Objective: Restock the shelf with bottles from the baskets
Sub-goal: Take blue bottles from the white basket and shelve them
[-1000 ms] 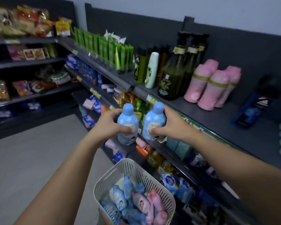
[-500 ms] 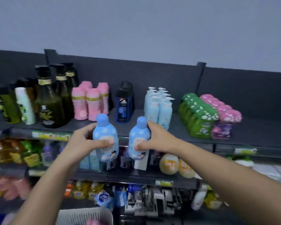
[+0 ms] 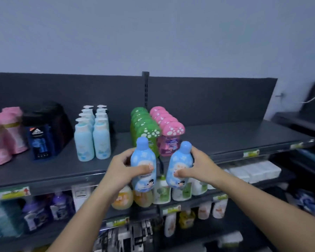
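My left hand (image 3: 123, 167) grips a light blue bottle (image 3: 143, 160) with a rounded blue cap, held upright. My right hand (image 3: 200, 165) grips a second, matching blue bottle (image 3: 180, 161), tilted slightly right. Both bottles hang in front of the edge of the top shelf (image 3: 235, 140), just before the rows of green mushroom-cap bottles (image 3: 145, 124) and pink mushroom-cap bottles (image 3: 168, 128). The baskets are out of view.
On the top shelf stand pale blue pump bottles (image 3: 92, 135), a dark boxed set (image 3: 42, 135) and pink bottles (image 3: 4, 139) to the left. The shelf's right half is bare. Lower shelves hold orange, white and purple bottles and white packs (image 3: 253, 170).
The view has swung right along the shelf; the basket has dropped out of sight. Both hands still hold their blue bottles, now in front of the green and pink mushroom-cap rows.
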The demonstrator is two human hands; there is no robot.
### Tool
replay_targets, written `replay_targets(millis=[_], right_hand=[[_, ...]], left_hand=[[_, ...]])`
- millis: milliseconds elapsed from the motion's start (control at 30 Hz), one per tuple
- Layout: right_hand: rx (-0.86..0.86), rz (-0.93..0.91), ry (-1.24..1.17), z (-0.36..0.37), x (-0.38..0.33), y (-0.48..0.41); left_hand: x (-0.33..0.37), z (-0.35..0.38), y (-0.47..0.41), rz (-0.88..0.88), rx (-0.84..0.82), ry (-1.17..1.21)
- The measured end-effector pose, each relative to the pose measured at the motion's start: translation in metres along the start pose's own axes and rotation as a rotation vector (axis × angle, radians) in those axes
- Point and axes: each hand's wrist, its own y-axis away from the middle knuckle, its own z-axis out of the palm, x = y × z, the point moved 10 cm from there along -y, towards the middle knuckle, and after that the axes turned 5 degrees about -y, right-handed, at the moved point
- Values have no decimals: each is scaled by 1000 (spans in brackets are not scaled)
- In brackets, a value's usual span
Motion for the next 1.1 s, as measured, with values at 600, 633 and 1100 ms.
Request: replay_targets(millis=[600, 633, 1100], right_hand=[[70, 73, -63, -177, 122, -97], [76, 71, -59, -179, 125, -107], [26, 89, -2, -209, 187, -204]], left_hand=[[-2, 195, -168, 39, 36, -143], [-4, 198, -178, 43, 33, -165], [-9, 254, -284, 148, 43, -277]])
